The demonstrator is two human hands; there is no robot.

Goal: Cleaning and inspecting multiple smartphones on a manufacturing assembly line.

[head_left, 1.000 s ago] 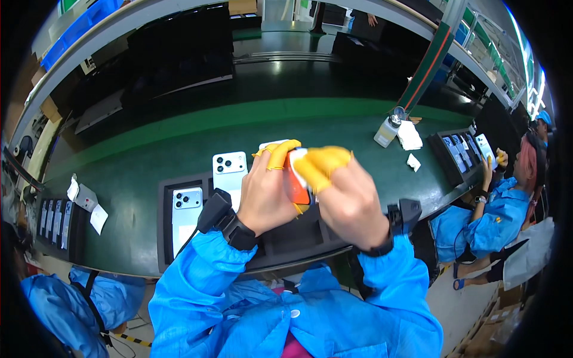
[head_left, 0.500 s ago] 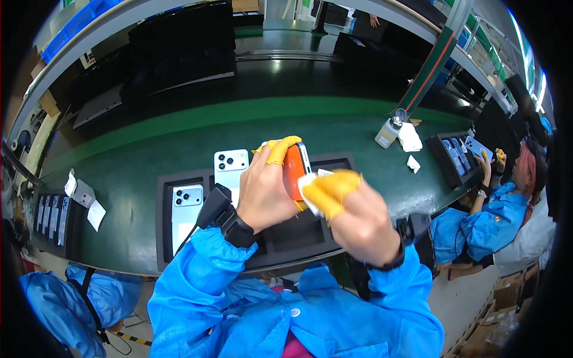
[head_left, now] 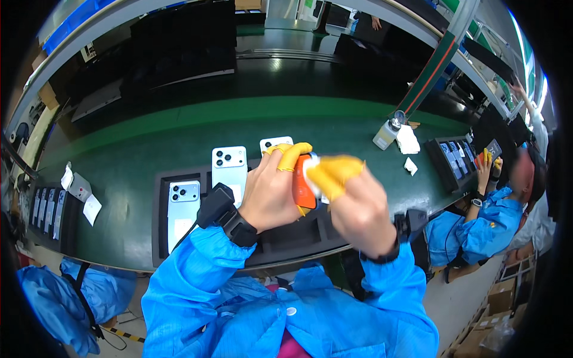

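An orange-faced phone point(head_left: 305, 184) is gripped in my left hand point(head_left: 268, 194), tilted on its edge above a dark tray point(head_left: 286, 238). Yellow finger cots cover several of my fingertips. My right hand point(head_left: 358, 203), smeared by motion, pinches a white wipe point(head_left: 311, 171) against the phone's upper right edge. Left of my hands, a light blue phone point(head_left: 184, 206) lies in the tray. A second pale phone point(head_left: 229, 164) rests beside it, partly behind my left wrist. The top of a third pale phone point(head_left: 276, 142) shows just beyond my left fingers.
A bottle point(head_left: 387, 134) stands at the back right near crumpled white paper point(head_left: 408, 140). At far left are a phone tray point(head_left: 51, 215) and a small white box point(head_left: 79, 190). A co-worker point(head_left: 483, 221) handles a phone beside another tray point(head_left: 450, 161) at right.
My left hand and the orange phone have shifted slightly right and turned, uncovering the third pale phone. The wipe has moved higher along the phone's edge.
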